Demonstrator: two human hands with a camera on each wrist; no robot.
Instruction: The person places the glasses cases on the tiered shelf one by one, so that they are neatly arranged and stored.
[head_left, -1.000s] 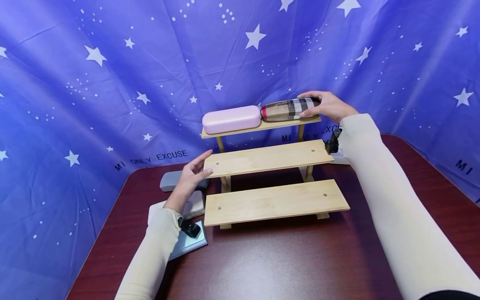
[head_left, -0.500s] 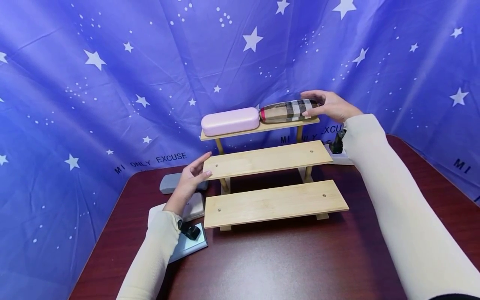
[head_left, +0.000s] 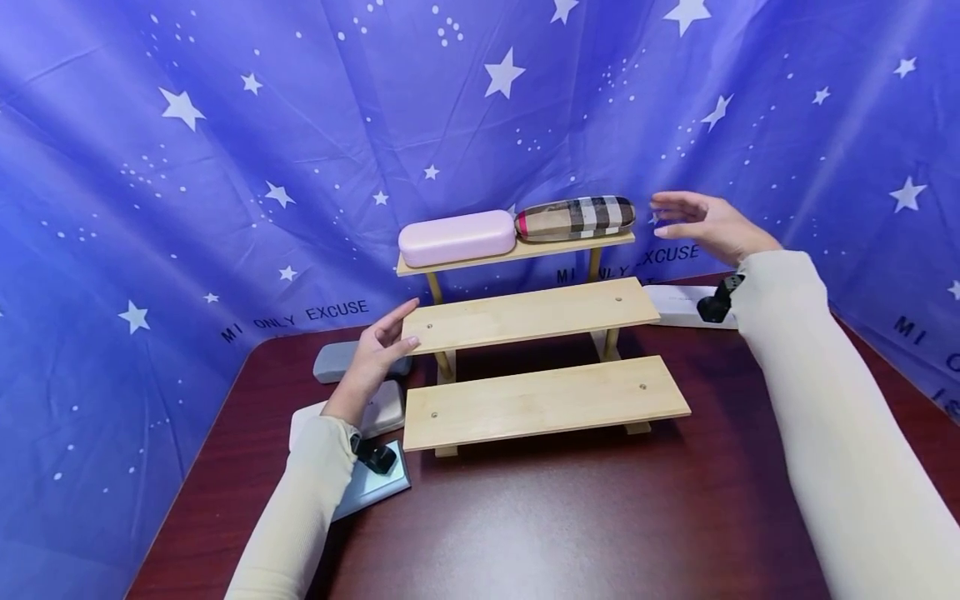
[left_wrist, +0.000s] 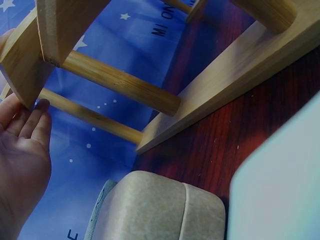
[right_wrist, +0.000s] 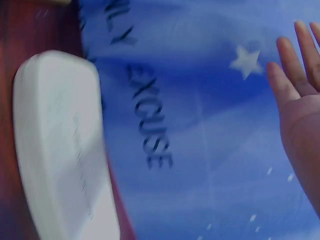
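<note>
A three-tier wooden display stand (head_left: 528,317) faces me on the table. At the left end of its middle shelf, my left hand (head_left: 369,360) holds the board, thumb on top and fingers at the edge; in the left wrist view those fingers (left_wrist: 37,122) lie against the underside. The top shelf bears a pink glasses case (head_left: 457,237) on the left and a plaid glasses case (head_left: 577,219) on the right, nearly end to end. Just right of the plaid case, apart from it, my right hand (head_left: 716,227) hovers with relaxed fingers, holding nothing.
Left of the stand lie a grey case (head_left: 336,362), a cream case (head_left: 384,410) and a light blue case (head_left: 371,485), partly behind my left arm. A white case (head_left: 675,307) lies behind the stand's right side. A starry blue curtain (head_left: 300,125) hangs behind the table.
My right hand has let go of the plaid glasses case and moved right, away from it. The case stays on the top shelf. My left hand keeps its place on the middle shelf.
</note>
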